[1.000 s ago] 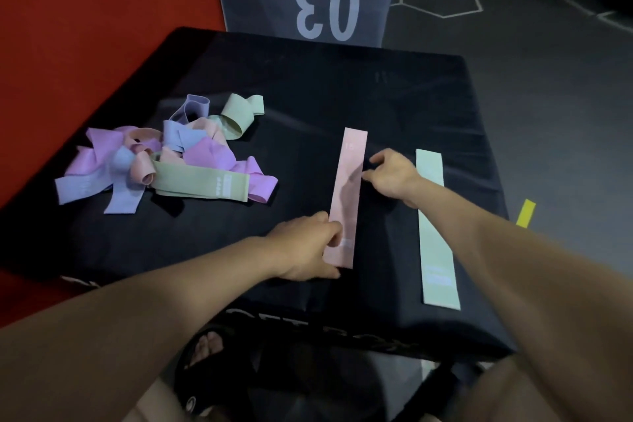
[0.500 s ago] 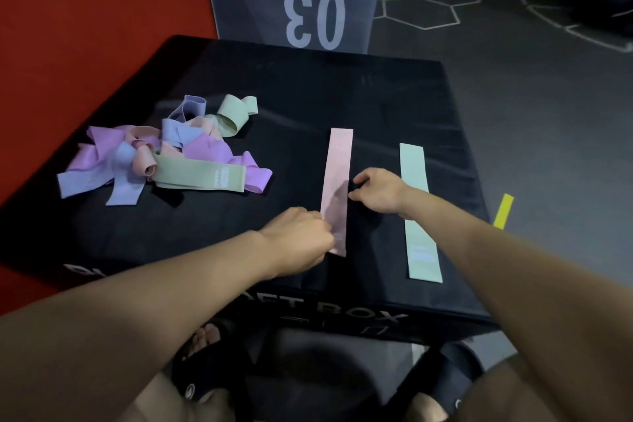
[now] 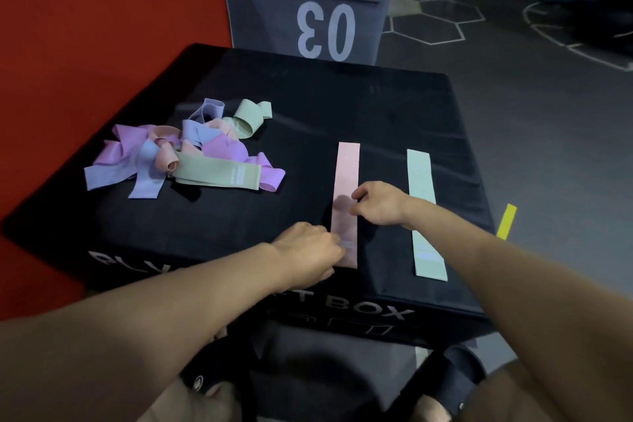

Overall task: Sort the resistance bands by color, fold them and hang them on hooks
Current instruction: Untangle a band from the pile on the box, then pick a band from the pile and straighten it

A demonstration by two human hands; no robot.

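Observation:
A pink resistance band (image 3: 347, 175) lies flat and straight on the black soft box (image 3: 342, 106). My left hand (image 3: 308, 250) pinches its near end at the box's front edge. My right hand (image 3: 380, 202) rests with its fingertips on the band's right edge near the middle. To the right, a mint green band (image 3: 423, 188) lies flat, parallel to the pink one, partly crossed by my right forearm. A tangled pile of bands (image 3: 191, 151) in purple, blue, pink and green sits on the left of the box.
A grey box marked 03 (image 3: 308, 10) stands behind the soft box. A red wall or mat (image 3: 85, 27) runs along the left. Dark floor with hexagon lines (image 3: 445, 17) spreads to the right, with a yellow tape mark (image 3: 507, 226). No hooks are in view.
The pink band has been straightened and laid parallel to the mint band. My right hand slid nearer along its right edge. The camera has tilted up slightly.

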